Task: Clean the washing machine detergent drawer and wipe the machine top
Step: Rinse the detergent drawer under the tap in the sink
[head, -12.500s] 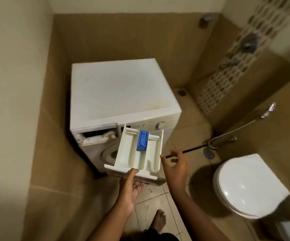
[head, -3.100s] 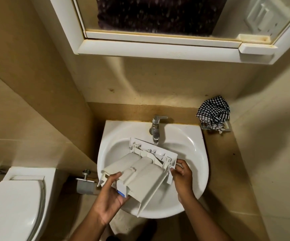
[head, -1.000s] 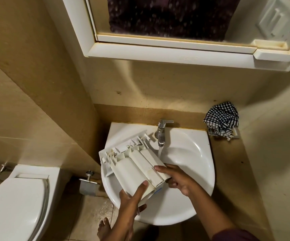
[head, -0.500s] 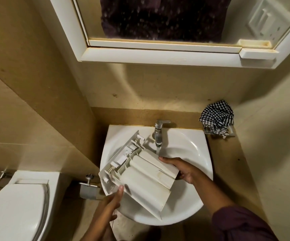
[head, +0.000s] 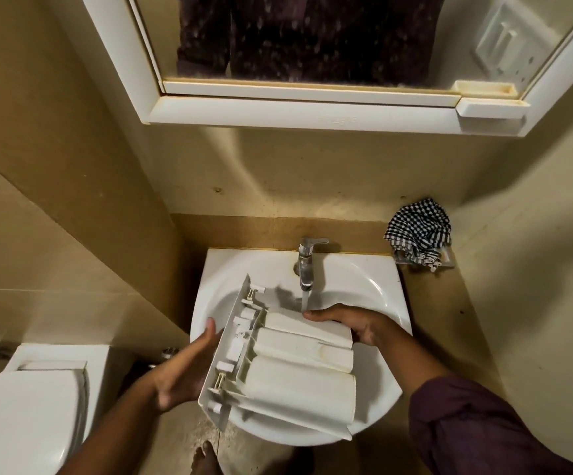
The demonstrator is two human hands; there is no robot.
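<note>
The white detergent drawer point(head: 295, 371) lies upside down over the white sink point(head: 374, 289), its three rounded compartment undersides facing up and its front panel turned to the left. My left hand point(head: 184, 368) grips the front panel from the left side. My right hand point(head: 350, 322) holds the drawer's far edge, just under the tap point(head: 307, 262). A thin stream of water runs from the tap onto that edge beside my right fingers. The washing machine is out of view.
A black-and-white checked cloth point(head: 419, 234) sits in a small holder on the wall ledge right of the sink. A white toilet point(head: 28, 413) stands at lower left. A mirror cabinet point(head: 312, 111) hangs above the sink. My bare foot point(head: 204, 457) is below.
The drawer has swung so its front panel faces left and lies flatter over the basin. My left hand moved up to grip the panel. My right hand stays on the far edge under the water.
</note>
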